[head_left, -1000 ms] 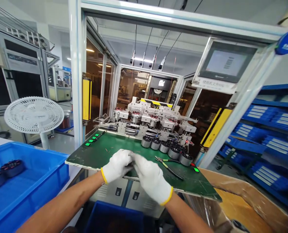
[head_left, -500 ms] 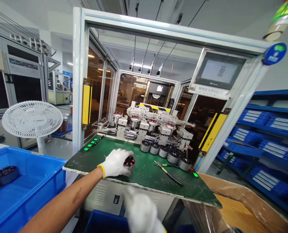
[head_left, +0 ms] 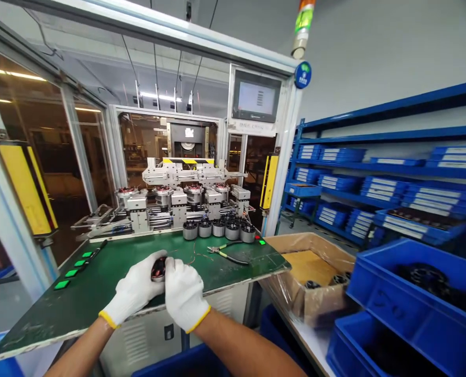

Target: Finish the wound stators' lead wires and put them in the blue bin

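Observation:
My left hand (head_left: 139, 280), in a white glove, is wrapped round a motor stator (head_left: 158, 268) with copper windings, held over the front of the green tabletop (head_left: 111, 275). My right hand (head_left: 182, 290), gloved as well, is closed right beside the stator, its fingertips at the stator's right edge. What those fingers pinch, if anything, is hidden. Thin copper wire pieces (head_left: 194, 255) lie just beyond. Farther right, cutting pliers (head_left: 229, 254) with green and black handles rest on the tabletop. Behind them stands a row of several grey stators (head_left: 218, 229).
A winding machine (head_left: 178, 201) with wound stators on it spans the table's back. Yellow light-curtain posts (head_left: 26, 188) flank the opening. Green buttons (head_left: 71, 273) sit at left. On the right are a cardboard box (head_left: 315, 256), blue bins (head_left: 378, 285) and shelving (head_left: 394, 167).
The view has swung right. My right hand dropped below the table edge, away from the stator, then came back up to it. My left hand has kept hold of the stator.

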`<state>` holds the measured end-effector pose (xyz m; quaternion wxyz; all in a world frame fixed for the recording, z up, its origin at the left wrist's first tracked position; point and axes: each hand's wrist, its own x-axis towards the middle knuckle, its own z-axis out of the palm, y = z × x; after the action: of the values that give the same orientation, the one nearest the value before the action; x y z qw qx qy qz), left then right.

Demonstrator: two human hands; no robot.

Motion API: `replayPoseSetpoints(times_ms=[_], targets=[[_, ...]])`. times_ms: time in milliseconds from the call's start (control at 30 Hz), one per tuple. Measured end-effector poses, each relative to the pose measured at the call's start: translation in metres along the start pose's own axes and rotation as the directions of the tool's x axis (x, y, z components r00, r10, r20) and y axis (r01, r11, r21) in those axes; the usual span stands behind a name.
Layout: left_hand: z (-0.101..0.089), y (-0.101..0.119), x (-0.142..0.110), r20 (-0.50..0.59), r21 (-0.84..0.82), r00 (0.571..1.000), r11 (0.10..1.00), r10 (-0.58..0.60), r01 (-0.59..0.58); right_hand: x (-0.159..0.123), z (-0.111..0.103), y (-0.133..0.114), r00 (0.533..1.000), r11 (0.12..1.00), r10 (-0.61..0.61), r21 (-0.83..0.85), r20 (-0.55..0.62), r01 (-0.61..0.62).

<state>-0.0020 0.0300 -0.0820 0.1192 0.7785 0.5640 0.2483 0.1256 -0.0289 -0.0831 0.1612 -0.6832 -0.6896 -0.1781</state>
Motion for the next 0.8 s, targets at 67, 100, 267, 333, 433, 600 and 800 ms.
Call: replayPoseSetpoints(times_ms=[67,100,267,333,433,600,800], targets=[[-0.002,0.002,0.0,0.005,0.015,1.0,1.0,-0.022,0.022,-0.001,-0.001,-0.003,0.999,0.999,0.032,0.011,0.022,-0.033],[-0.003,0.003,-0.001,0.005,0.02,1.0,0.999,-0.03,0.03,0.0,-0.001,-0.004,0.998,0.999,0.051,0.013,0.021,-0.051],[-0.007,0.012,-0.006,0.009,-0.001,0.997,0.997,-0.081,0.081,0.0,0.0,0.001,0.995,0.995,0.104,0.007,-0.003,-0.104],[-0.006,0.012,-0.006,0.013,-0.012,0.996,0.996,-0.091,0.091,-0.001,-0.001,0.008,0.999,0.999,0.051,0.008,0.007,-0.052],[-0.004,0.01,-0.005,0.007,-0.029,0.998,0.998,-0.064,0.064,0.002,-0.005,0.018,0.998,0.995,-0.056,0.085,0.0,0.056],[-0.004,0.008,-0.003,0.032,-0.023,0.996,0.997,-0.08,0.08,0.018,-0.009,0.024,0.943,0.825,-0.146,0.562,0.3,-0.051],[-0.004,0.004,-0.003,0.039,-0.046,0.999,0.998,-0.028,0.03,0.027,-0.025,0.039,0.943,0.871,-0.165,0.491,0.288,0.002]])
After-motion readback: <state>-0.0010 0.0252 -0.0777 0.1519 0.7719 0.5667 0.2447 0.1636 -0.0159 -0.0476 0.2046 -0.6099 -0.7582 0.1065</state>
